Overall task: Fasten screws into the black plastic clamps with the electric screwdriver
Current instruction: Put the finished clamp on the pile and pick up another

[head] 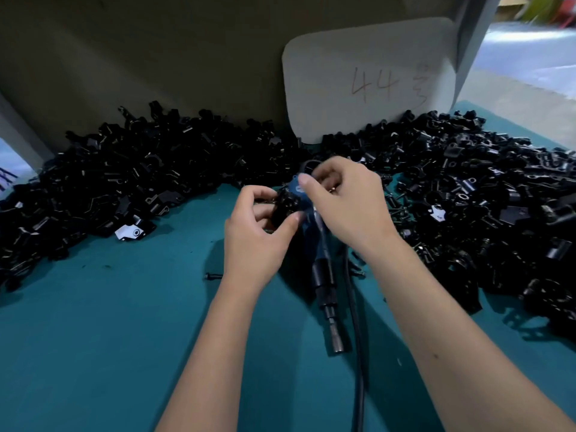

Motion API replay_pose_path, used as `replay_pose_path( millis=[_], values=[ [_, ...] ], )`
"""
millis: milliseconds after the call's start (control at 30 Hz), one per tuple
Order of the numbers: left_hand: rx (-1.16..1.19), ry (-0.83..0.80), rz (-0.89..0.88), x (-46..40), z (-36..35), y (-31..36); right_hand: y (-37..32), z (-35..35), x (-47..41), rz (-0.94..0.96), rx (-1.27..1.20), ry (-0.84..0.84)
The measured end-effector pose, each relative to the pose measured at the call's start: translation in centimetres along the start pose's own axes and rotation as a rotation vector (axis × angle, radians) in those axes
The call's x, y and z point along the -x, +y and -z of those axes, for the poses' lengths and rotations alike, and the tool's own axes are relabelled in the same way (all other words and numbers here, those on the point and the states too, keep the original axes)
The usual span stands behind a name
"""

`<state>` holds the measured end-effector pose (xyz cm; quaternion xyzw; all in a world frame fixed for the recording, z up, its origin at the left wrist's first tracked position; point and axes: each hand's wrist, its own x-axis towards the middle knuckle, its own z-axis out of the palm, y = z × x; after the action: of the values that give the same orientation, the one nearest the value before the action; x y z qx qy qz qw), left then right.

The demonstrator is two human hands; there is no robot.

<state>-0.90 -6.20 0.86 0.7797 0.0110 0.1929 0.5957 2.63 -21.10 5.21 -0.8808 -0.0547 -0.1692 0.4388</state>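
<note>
Left hand (pixel 255 235): fingers curled, thumb tip (pixel 296 217) and fingertips pinching a black plastic clamp (pixel 285 205) from both sides. The clamp sits just off the bench, between the two hands, and touches the blue body of the electric screwdriver (pixel 314 244).

Right hand (pixel 346 201): fingers bent inward over the top end of the screwdriver, the thumb lying across the blue housing. A small brassy glint shows under the curled fingers; whether it is a screw held there, cannot tell. The fingertips of this hand are mostly hidden behind its own knuckles.

Screwdriver: lies on the bench below the hands, blue upper part under the right hand, black lower barrel and bit end pointing toward the person. Its black cable (pixel 355 338) runs beside it down to the near edge of the view.

Outward: teal bench (pixel 109 338). One loose screw (pixel 213 276) lies just left of the left wrist; a few more are scattered near the right wrist.

A large heap of black clamps (pixel 124 169) fills the left and back of the bench; a second heap (pixel 483 198) fills the right side, close against the right forearm. The two heaps nearly meet behind the hands, leaving only a small bare patch for working.

Behind, a pale card (pixel 367 76) marked "44" leans on a dull backboard (pixel 156 57).
</note>
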Motion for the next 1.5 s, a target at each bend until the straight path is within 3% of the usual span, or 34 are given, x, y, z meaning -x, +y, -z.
replay_pose_path(
  millis=[100,167,333,533,733,833,967,1200,1367,1500],
  values=[
    [-0.172,0.029,-0.140,0.6,-1.2,1.5,-1.0,2.3,0.0,0.023,-0.017,-0.232],
    [-0.159,0.017,-0.209,1.1,-2.6,2.9,-0.7,4.3,0.3,0.057,0.038,-0.272],
    [0.093,-0.160,-0.124,3.0,-9.0,5.6,2.0,11.6,0.0,-0.067,0.135,-0.117],
    [-0.097,-0.410,-0.217,3.6,-17.6,9.2,5.8,19.1,0.0,-0.194,0.440,0.178],
    [-0.235,-0.453,-0.290,3.7,-18.5,8.7,6.4,19.6,-0.5,-0.200,0.348,0.250],
    [-0.215,-0.411,-0.311,2.9,-16.7,8.2,5.1,17.1,-1.6,-0.138,0.326,0.235],
    [-0.250,-0.239,-0.316,0.8,-12.9,7.3,2.7,12.3,-3.3,-0.060,0.313,0.135],
    [-0.284,0.214,-0.015,-3.2,-3.8,3.8,-2.3,0.9,-5.9,0.112,0.371,-0.201],
    [-0.380,0.355,0.139,-4.5,1.6,0.6,-4.3,-7.1,-7.0,0.304,0.637,-0.384],
    [-0.336,0.423,0.198,-4.6,3.7,-1.0,-4.6,-11.5,-7.7,0.276,0.721,-0.495]
  ],
)
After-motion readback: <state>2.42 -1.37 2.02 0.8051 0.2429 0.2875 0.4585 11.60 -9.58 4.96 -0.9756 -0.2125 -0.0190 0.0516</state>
